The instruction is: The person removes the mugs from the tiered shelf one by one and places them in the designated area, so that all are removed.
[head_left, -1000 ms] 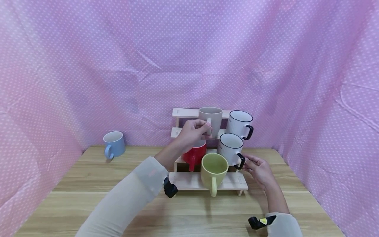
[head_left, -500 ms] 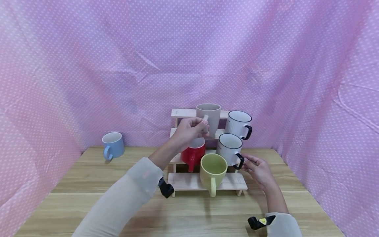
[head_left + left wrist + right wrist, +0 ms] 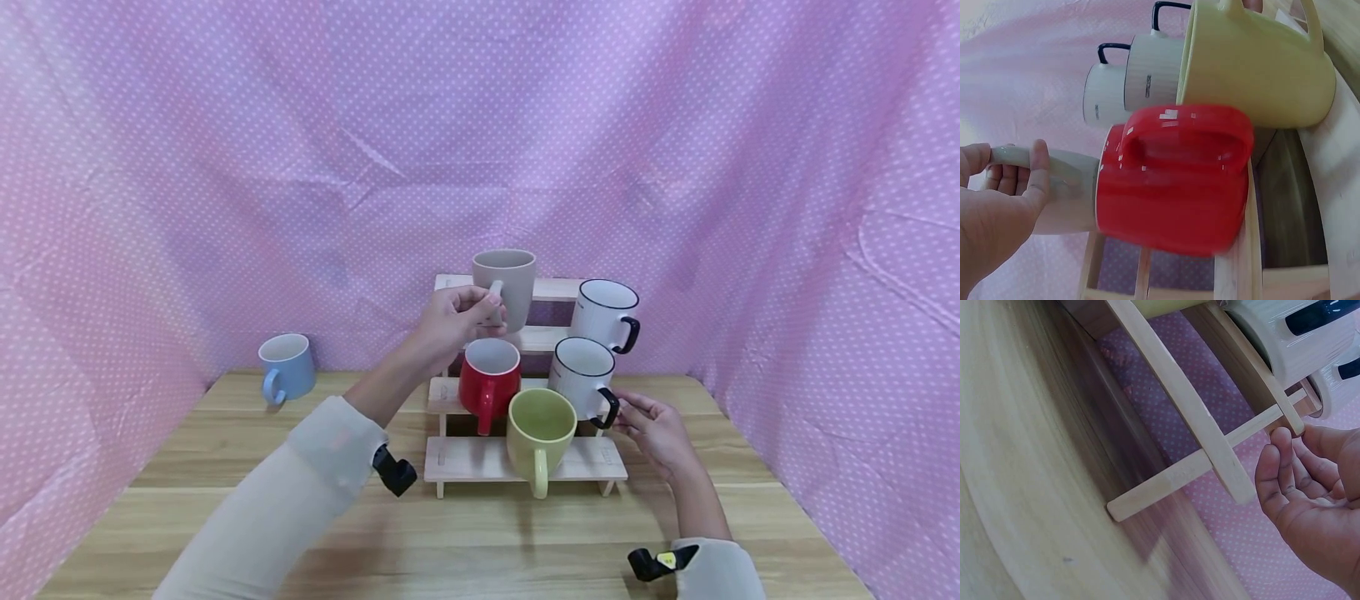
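Note:
A grey mug [image 3: 516, 292] is held by its handle in my left hand [image 3: 450, 325], close over the upper shelves of a pale wooden step rack [image 3: 468, 458]. In the left wrist view, thumb and fingers pinch that handle, and the red mug [image 3: 1172, 200] overlaps part of the grey mug. My right hand [image 3: 656, 437] pinches the right end of a shelf board [image 3: 1286, 415] between thumb and fingers. Just above that grip sits a white mug [image 3: 576, 390] with a black handle. A yellow-green mug [image 3: 522, 446] stands on the lowest step.
Behind the nearer white mug, a second white mug [image 3: 597, 321] with a black handle stands higher up. A light blue mug [image 3: 292, 375] stands at the back left of the wooden table [image 3: 225, 500]. Pink dotted cloth [image 3: 360, 217] hangs close behind the rack.
My left hand has carried the grey mug to the left and slightly up, uncovering the red mug's rim. The right hand has stayed at the rack's right end.

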A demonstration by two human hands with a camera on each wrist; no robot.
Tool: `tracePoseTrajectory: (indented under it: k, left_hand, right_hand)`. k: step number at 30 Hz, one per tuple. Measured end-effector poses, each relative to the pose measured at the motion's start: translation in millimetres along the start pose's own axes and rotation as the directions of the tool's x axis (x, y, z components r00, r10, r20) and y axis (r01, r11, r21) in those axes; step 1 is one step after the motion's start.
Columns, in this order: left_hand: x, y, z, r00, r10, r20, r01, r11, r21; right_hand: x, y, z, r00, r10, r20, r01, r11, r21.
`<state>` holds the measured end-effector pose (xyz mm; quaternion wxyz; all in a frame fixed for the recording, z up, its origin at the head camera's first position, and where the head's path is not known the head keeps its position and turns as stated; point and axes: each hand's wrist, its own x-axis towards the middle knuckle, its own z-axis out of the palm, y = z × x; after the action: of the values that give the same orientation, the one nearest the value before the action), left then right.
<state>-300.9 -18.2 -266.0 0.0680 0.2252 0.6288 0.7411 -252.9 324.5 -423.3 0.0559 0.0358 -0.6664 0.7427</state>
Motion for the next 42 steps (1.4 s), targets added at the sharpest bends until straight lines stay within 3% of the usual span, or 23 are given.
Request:
tracePoseTrajectory:
  k: [6, 16, 23, 35, 42]
  left_hand:
    - [-5.7, 4.6, -16.0, 1.0, -0.005, -0.012, 0.005, 0.999, 0.042]
    - [-18.0, 14.8, -44.5, 0.998, 0.058, -0.004, -0.057, 0.994, 0.098]
    - [-28.6, 21.3, -71.6, 0.998, 0.055, -0.012, -0.053, 0.989, 0.139]
    - [-46.3, 22.3, -114.6, 0.998, 0.05, -0.028, -0.047, 0.992, 0.121]
    - [-60.4, 18.5, -136.8, 0.996, 0.046, -0.077, -0.037, 0.994, 0.106]
  right_hand:
    - [0, -1, -2, 1.0, 0.012, -0.01, -0.012, 1.0, -0.001]
    - [-1, 0, -6, 1.0, 0.01, -0.015, -0.01, 1.0, 0.002]
    - [0, 3, -7, 1.0, 0.02, -0.011, -0.02, 1.0, -0.001]
    - [1, 4, -5, 1.0, 0.008, -0.003, -0.008, 1.0, 0.016]
    - [2, 4, -3, 1.0, 0.013, -0.008, -0.013, 1.0, 0.001]
